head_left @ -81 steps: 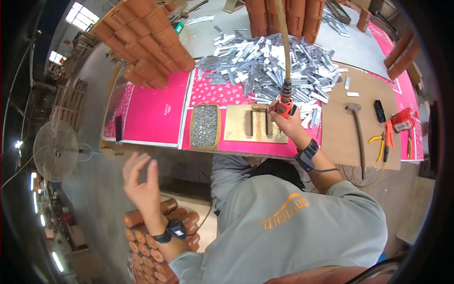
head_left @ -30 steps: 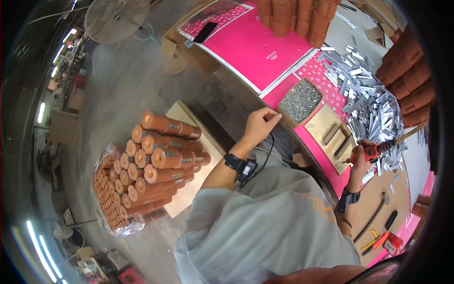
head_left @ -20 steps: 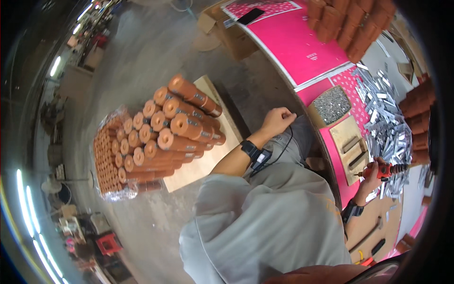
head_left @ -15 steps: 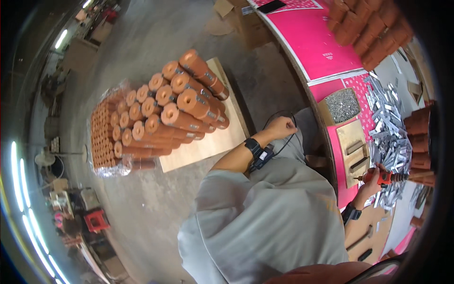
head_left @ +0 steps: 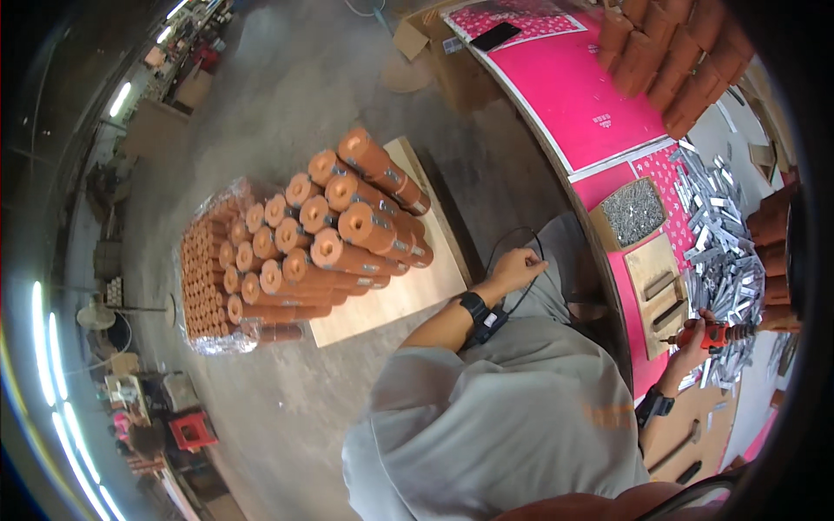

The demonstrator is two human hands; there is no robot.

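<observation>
My left hand (head_left: pixel 518 269) is over my grey-clothed thigh, its fingers curled together in a pinch. Whatever lies between the fingertips is too small to make out. A thin black cable (head_left: pixel 532 300) loops past those fingertips from the device on my left wrist. At the workbench on the right, my right hand (head_left: pixel 692 348) is closed around a red and black power screwdriver (head_left: pixel 718 335). Its bit points left, just by a wooden jig (head_left: pixel 651 280) with dark bars on it. Loose silver metal strips (head_left: pixel 728 260) lie in a heap beside and beneath the screwdriver.
A cardboard box of small metal screws (head_left: pixel 632 213) stands on the pink-covered bench (head_left: pixel 569 108). More terracotta-coloured cylinders (head_left: pixel 682 61) are piled at its far end, near a black phone (head_left: pixel 496 36). Left of me, stacked cylinders (head_left: pixel 308 230) rest on a wooden board (head_left: pixel 391 300).
The view has shifted, so the scene sits slightly lower and further right. Both hands keep nearly the same pose; the screwdriver stays in my right hand.
</observation>
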